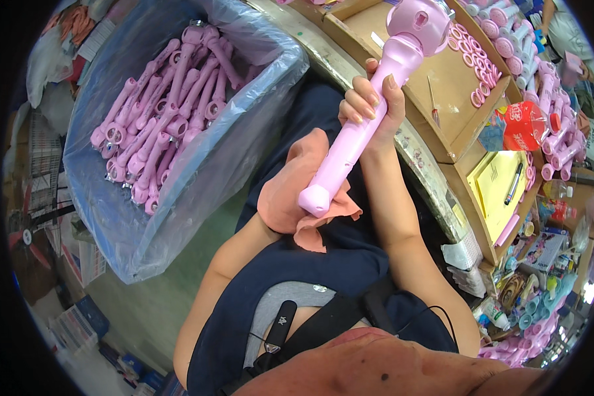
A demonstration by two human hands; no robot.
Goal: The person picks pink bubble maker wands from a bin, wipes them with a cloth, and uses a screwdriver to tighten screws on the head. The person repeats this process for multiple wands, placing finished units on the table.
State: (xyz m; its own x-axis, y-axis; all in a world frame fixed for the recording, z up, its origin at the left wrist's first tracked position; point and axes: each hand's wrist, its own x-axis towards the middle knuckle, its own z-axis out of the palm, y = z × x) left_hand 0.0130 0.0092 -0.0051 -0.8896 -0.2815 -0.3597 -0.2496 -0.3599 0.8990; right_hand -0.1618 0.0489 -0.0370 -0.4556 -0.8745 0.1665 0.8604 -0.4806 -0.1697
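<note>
A pink plastic toy wand with a rounded head is held at a slant in front of my body, its head up and to the right. The fingers of my right hand are wrapped round the handle just below the head. At the lower end, my left hand presses a salmon-coloured cloth against the handle. The cloth covers the fingers of that hand, and its loose corner hangs below the wand's tip.
On the left stands a bin lined with a blue plastic bag, with many similar pink wands inside. Along the right runs a workbench with a cardboard tray of pink rings, a screwdriver, yellow paper and a red-labelled bottle.
</note>
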